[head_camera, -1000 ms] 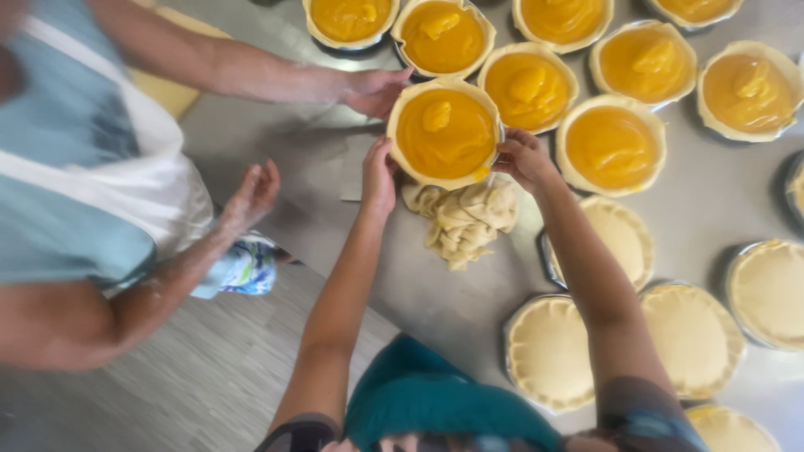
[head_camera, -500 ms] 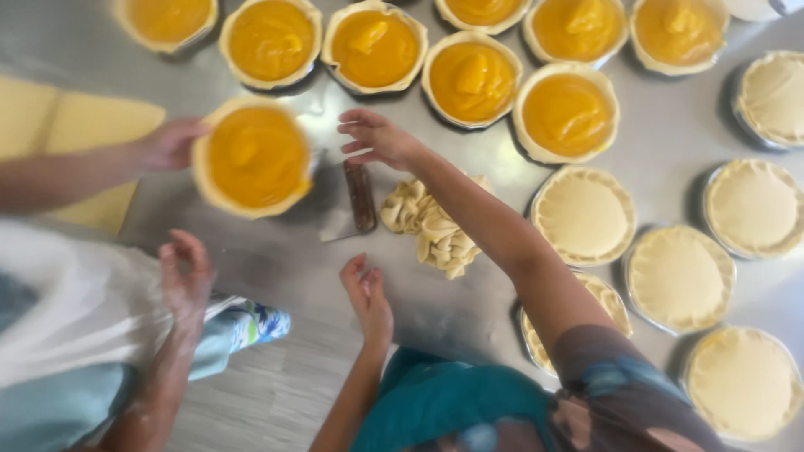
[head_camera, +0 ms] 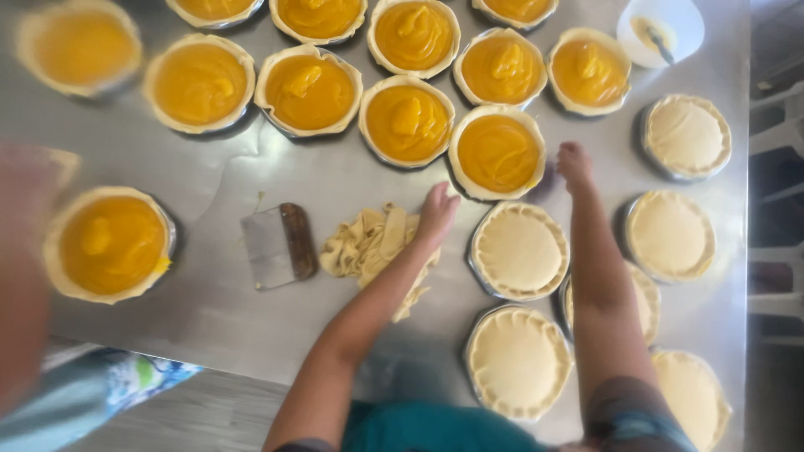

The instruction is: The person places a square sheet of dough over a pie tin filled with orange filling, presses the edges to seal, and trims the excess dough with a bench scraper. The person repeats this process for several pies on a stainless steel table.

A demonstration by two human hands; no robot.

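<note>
Since half a second ago, the filled pie that a co-worker was taking has come to rest at the left side of the table (head_camera: pixel 251 335), and both hands have moved to another open pie (head_camera: pixel 498 153) with smooth orange filling. The left hand (head_camera: pixel 438 213) rests released at its near rim, fingers flat; the right hand (head_camera: pixel 574 165) touches the far rim, loosely curled, grasping nothing that I can see. Beside the left hand lies a heap of pale dough trimmings (head_camera: pixel 373 244), soft and ribbon-like, and a metal dough scraper (head_camera: pixel 279 245). Covered pies (head_camera: pixel 519 249) have matte, crimped lids.
</note>
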